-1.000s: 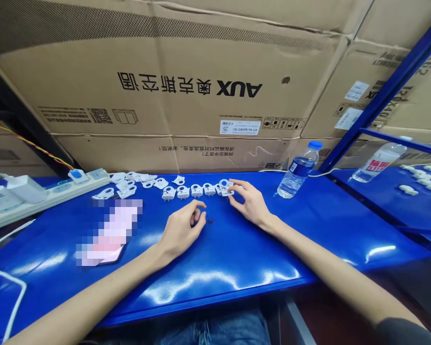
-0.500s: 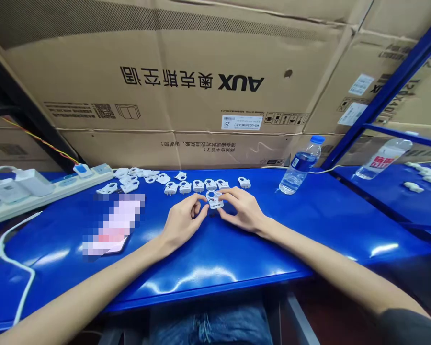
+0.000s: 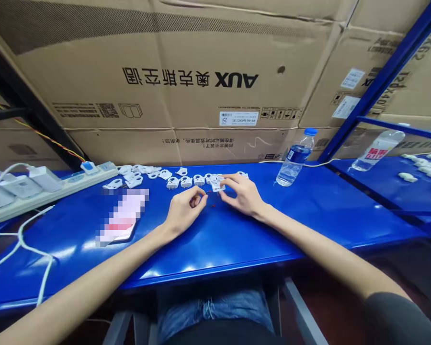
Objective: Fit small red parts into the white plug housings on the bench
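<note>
My right hand [image 3: 241,195] holds a small white plug part [image 3: 216,183] by its fingertips, just above the blue table [image 3: 309,215]. My left hand [image 3: 186,211] is curled beside it, thumb and forefinger pinched on something tiny that I cannot make out. A tiny red and dark piece [image 3: 213,206] lies on the table between the hands. Behind the hands runs a row of white plug parts [image 3: 187,181], with more scattered to the left [image 3: 136,175].
A water bottle [image 3: 295,157] stands at the back right. A white power strip [image 3: 53,186] with chargers and cables lies at the left. A blurred flat object [image 3: 124,218] rests left of my left hand. Cardboard boxes [image 3: 187,81] wall off the back. Another bottle [image 3: 377,151] lies on the neighbouring table.
My right hand took a white plug part from the row and brought it toward my left hand. The left hand stayed curled near the same spot.
</note>
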Tool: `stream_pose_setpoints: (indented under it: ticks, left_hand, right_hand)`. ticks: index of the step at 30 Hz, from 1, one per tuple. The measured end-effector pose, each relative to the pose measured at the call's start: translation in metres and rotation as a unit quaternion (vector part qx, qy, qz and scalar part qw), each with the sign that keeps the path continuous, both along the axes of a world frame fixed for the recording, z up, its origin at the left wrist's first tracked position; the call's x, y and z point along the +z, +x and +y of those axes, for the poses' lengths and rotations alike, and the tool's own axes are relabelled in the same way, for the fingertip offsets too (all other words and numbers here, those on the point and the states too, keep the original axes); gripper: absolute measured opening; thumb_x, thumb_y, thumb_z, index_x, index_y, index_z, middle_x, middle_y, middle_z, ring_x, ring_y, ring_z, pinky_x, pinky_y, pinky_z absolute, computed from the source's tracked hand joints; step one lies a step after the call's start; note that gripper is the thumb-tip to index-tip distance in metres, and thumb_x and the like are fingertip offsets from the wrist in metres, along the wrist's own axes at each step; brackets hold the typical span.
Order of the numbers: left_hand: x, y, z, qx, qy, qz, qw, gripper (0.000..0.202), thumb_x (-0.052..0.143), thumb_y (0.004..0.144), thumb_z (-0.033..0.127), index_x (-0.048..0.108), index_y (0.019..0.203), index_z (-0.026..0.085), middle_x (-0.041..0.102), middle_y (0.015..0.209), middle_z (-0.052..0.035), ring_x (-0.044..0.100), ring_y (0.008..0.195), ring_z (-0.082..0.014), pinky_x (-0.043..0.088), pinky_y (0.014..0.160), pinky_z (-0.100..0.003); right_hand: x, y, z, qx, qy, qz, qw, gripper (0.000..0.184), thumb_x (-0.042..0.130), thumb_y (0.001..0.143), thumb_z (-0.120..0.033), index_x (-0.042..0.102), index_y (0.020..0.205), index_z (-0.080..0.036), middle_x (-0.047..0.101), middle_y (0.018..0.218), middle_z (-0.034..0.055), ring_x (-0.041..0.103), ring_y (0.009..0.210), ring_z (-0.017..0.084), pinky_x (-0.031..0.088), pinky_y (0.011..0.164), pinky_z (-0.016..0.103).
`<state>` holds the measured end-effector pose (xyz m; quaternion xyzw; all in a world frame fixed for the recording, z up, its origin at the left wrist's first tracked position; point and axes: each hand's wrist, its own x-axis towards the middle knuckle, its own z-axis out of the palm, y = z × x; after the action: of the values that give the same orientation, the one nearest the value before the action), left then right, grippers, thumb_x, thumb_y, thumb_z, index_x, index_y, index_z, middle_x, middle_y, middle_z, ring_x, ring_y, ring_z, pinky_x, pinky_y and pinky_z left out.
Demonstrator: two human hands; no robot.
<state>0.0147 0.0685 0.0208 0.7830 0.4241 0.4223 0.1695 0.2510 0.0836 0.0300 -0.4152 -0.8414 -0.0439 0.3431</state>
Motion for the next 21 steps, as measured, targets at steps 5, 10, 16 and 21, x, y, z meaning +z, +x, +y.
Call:
stream_pose_setpoints:
  ticks: [5,10,16,21]
  left_hand:
    - [0.0,-0.002,0.004,-0.039,-0.023,0.038,0.998,0.021,0.062,0.096,0.038,0.071,0.09,0.019,0.054,0.065,0.0045,0.048,0.058,-0.0114,0.038,0.061,-0.026]
    - [-0.003,-0.004,0.006,-0.06,-0.033,0.073,0.995,0.022,0.063,0.096,0.038,0.074,0.091,0.019,0.055,0.065,0.0039,0.048,0.059,-0.0113,0.035,0.06,-0.026]
    - [-0.006,-0.004,0.007,-0.058,-0.033,0.084,0.994,0.021,0.063,0.096,0.037,0.075,0.091,0.019,0.056,0.065,0.0038,0.048,0.059,-0.0114,0.035,0.06,-0.026]
    - [-0.004,-0.005,0.007,-0.042,-0.031,0.096,0.994,0.025,0.06,0.097,0.038,0.075,0.091,0.019,0.056,0.065,0.0037,0.049,0.059,-0.0119,0.035,0.061,-0.026]
  right_hand:
    - [-0.008,0.025,0.035,-0.085,-0.027,0.055,0.994,0.018,0.061,0.096,-0.034,0.072,0.109,-0.025,0.077,0.121,0.0079,0.067,0.115,0.03,0.055,0.102,0.046]
    - [-0.022,0.04,0.055,-0.119,-0.064,0.031,0.99,0.018,0.064,0.091,-0.031,0.07,0.106,-0.022,0.076,0.127,0.0103,0.063,0.124,0.033,0.052,0.104,0.05]
    - [-0.03,0.045,0.061,-0.154,-0.076,0.042,0.984,0.017,0.06,0.092,-0.031,0.068,0.105,-0.023,0.076,0.12,0.0112,0.065,0.121,0.032,0.052,0.102,0.049]
    - [-0.033,0.047,0.062,-0.154,-0.082,0.035,0.984,0.019,0.059,0.092,-0.031,0.069,0.106,-0.023,0.076,0.123,0.0118,0.062,0.124,0.034,0.052,0.104,0.051]
